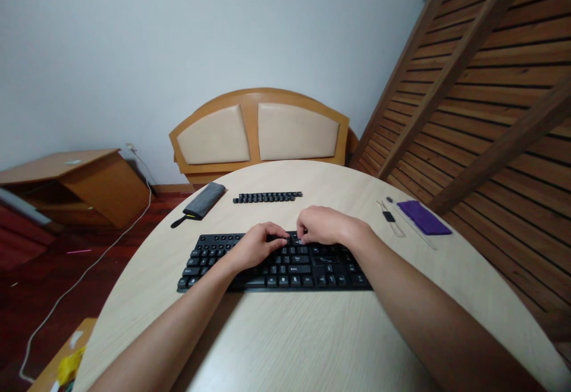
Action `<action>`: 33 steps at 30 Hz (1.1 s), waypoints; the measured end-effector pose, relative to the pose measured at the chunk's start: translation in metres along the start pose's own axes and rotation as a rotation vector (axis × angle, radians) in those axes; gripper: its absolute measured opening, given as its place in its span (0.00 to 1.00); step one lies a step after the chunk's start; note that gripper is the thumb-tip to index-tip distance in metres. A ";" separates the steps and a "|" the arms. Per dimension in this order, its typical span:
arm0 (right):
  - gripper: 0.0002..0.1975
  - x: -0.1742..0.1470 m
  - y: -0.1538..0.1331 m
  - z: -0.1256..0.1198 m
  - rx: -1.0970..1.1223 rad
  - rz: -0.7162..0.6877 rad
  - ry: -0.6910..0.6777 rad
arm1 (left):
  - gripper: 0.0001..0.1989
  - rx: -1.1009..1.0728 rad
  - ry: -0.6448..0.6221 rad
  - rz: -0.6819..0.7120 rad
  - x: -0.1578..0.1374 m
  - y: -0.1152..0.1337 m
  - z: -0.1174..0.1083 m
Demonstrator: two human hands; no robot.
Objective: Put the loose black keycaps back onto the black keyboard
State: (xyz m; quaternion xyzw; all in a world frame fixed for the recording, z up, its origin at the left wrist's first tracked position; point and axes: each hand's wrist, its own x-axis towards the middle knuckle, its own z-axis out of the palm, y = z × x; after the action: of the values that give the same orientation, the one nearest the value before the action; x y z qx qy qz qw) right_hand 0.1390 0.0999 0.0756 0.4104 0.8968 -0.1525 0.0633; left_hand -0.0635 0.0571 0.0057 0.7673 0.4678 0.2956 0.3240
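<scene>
A black keyboard (300,269) lies on the round table in front of me, many keys in place and the top rows partly covered by my hands. My left hand (261,246) rests over its middle, thumb and forefinger drawn together at the upper rows. Close beside it, my right hand (323,225) is curled, its fingertips pressed down at the keyboard's upper edge. Whatever lies between the fingers of either hand is too small or hidden to make out. Beyond the keyboard, loose black keycaps (267,197) stand lined up in two rows.
On the pale table (285,332), a grey pouch (205,200) with a strap lies at left. To the right are a wire keycap puller (389,216), a thin brush (413,225) and a purple cloth (423,218). A headboard (257,136) stands behind, a slatted wooden panel (482,82) at right.
</scene>
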 end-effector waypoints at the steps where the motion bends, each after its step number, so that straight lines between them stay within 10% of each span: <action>1: 0.06 0.000 0.000 0.000 0.000 0.001 0.003 | 0.07 0.001 0.000 0.005 0.000 0.000 0.000; 33: 0.09 -0.002 -0.011 0.003 -0.038 -0.028 0.056 | 0.04 0.071 0.063 -0.021 -0.002 0.005 0.003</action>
State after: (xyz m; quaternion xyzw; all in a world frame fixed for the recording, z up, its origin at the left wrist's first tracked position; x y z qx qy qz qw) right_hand 0.1319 0.0904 0.0763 0.4006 0.9066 -0.1250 0.0437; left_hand -0.0595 0.0526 0.0071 0.7636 0.4960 0.2995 0.2850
